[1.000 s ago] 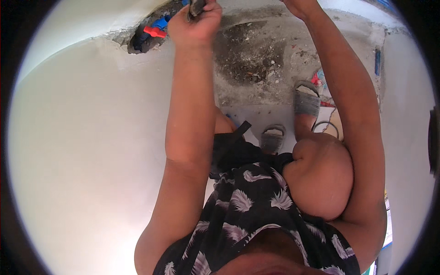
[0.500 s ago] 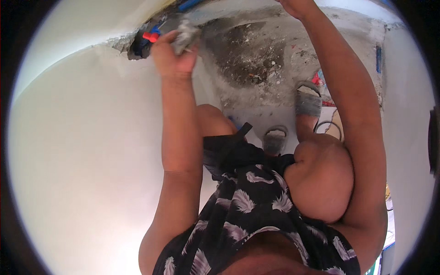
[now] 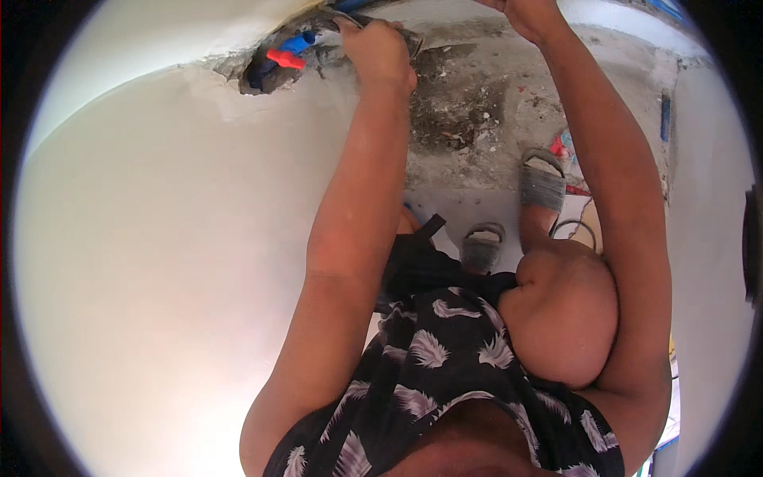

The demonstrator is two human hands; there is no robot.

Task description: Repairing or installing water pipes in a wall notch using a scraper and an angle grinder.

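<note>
Near the top edge, my left hand is closed round a grey, flat-looking piece; its kind is not clear, and most of it is hidden by the fingers. Just left of that hand is a broken-out hole in the wall. Inside it sits a blue pipe end with a red valve handle beside it. My right hand is raised at the top edge against the far wall. The picture's edge cuts off its fingers, so their grip does not show.
A smooth pale wall fills the left side. Rough concrete with dark dirt and rubble lies ahead. My feet are in grey sandals. Red scraps and a dark looped cable lie by the right foot. A blue pipe shows at right.
My left hand has moved right and farther up, away from the red valve handle, with the grey piece still in it. My right hand has shifted slightly right.
</note>
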